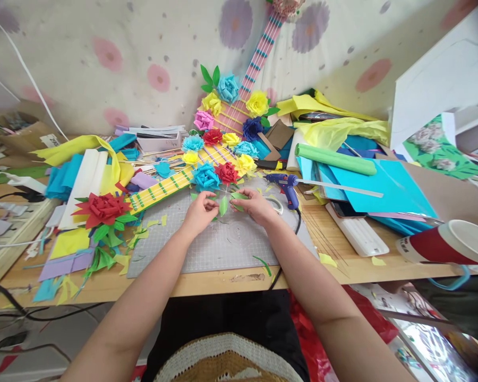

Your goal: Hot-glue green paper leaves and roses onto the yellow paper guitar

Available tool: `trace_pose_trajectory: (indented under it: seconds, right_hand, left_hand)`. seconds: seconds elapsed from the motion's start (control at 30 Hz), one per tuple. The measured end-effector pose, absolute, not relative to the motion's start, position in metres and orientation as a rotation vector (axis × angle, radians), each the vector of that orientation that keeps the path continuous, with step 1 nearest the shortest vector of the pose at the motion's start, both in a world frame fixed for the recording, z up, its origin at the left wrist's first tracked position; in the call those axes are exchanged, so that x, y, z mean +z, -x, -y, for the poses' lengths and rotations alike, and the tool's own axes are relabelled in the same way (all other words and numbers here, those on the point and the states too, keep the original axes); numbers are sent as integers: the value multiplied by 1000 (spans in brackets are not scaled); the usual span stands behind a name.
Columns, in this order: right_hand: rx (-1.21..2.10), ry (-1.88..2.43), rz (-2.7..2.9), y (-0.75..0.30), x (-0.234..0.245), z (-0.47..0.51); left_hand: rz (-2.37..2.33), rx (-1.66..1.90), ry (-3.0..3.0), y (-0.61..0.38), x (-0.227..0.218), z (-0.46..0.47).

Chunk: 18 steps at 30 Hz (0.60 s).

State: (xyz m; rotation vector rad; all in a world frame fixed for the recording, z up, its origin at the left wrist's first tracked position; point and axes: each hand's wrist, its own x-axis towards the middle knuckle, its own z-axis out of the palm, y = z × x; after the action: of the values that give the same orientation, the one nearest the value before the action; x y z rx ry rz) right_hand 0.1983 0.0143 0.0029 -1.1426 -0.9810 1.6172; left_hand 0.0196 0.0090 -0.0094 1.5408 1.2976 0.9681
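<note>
Both my hands work over a grey cutting mat (223,246) at the table's middle. My left hand (200,211) is closed in a pinch on a small green paper leaf (223,206). My right hand (254,205) pinches green paper leaves (239,196) just to the right. Directly behind my fingers lie a blue paper flower (206,176) and a red paper flower (227,172), part of a paper guitar (223,132) covered in several coloured flowers.
A blue glue gun (289,187) lies right of my hands, its cord running off the table's front edge. A red paper flower with green leaves (102,209) sits left. Coloured paper sheets, a green roll (334,158) and a red-white cup (448,245) crowd the right.
</note>
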Motion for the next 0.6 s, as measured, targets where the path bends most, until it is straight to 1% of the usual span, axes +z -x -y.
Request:
trace_pose_trajectory:
  seconds: [0.1, 0.2, 0.27, 0.33, 0.4, 0.47, 0.53, 0.6]
  right_hand:
    - [1597, 1111, 1026, -200, 3, -14]
    - [1577, 1088, 1082, -201, 3, -14]
    - [1578, 1079, 1102, -200, 4, -14]
    - [1576, 1064, 1119, -199, 4, -13]
    - [1560, 1034, 1124, -198, 4, -13]
    - [1506, 997, 1117, -199, 5, -14]
    - [1383, 962, 1087, -200, 7, -14]
    - [1182, 944, 1051, -201, 10, -14]
  left_hand:
    - [-1404, 979, -1645, -19, -5, -6]
    - [-1459, 1155, -1677, -19, -1, -5]
    - [-1416, 1290, -1620, -20, 0, -5]
    - [-1334, 1331, -1553, -22, -1, -5]
    - [-1276, 1259, -1540, -23, -4, -6]
    - [-1262, 1114, -1579, -23, -7, -6]
    - [-1258, 985, -1631, -21, -9, -6]
    - [-1241, 936, -1671, -20, -9, -5]
